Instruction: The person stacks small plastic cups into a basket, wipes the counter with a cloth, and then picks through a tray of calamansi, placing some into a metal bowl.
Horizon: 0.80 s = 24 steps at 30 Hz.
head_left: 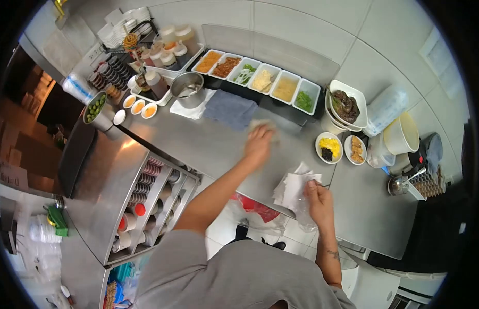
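Right hand (317, 202) pinches white papers (295, 190). Left hand (258, 147), at blurred pale item (262, 124): grip indeterminable. Round white bowl (337, 157): yellow, black food (329, 144).

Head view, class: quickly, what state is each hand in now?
Left hand: blurred, at a pale wipe; open or closed cannot be told.
Right hand: closed, holding white papers.
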{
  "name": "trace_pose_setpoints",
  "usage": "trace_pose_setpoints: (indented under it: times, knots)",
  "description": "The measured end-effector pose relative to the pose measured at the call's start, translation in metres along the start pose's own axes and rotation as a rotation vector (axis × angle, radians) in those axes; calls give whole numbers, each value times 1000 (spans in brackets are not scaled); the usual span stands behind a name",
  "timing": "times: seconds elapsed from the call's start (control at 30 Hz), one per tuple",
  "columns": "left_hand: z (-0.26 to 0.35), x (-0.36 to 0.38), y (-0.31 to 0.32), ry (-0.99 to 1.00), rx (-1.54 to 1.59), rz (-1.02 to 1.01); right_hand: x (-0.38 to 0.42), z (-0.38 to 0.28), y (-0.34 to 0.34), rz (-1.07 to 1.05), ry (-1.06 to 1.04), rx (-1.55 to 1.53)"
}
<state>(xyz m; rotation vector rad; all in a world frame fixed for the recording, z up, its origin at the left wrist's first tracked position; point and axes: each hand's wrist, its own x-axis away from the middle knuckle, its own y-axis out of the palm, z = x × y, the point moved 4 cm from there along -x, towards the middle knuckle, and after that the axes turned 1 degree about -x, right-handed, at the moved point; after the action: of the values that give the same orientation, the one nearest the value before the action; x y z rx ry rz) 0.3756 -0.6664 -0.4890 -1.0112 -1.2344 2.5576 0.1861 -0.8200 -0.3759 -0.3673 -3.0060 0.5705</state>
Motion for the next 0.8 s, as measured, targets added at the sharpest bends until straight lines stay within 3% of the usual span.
trace_pose_setpoints:
  times: [0.07,0.13,0.27,0.37,0.5,0.6,0.67,0.7,0.8]
  knots:
    - [11,-39,38,-62,93,-130,-6,-11,-2,47,-27,-23]
    - [54,-30,41,92,-1,-329,-21,-27,-2,100,-61,-33]
    - [111,68,5,325,-221,-585,-75,-40,10,75,-167,88]
    - [86,106,-61,230,82,-255,-125,-12,38,22,-180,213]
    - [-53,98,-118,-169,-237,-224,-170,13,72,48,-177,288]
    - [-158,96,-174,-374,-435,-32,-188,31,82,77,-171,220]
    - [-196,89,-199,-533,-504,146,-187,35,85,128,-249,81]
    - [-210,88,-205,-618,-547,244,-174,16,82,101,-129,127]
    - [-213,103,-195,-846,-507,549,-142,13,63,341,-410,140]
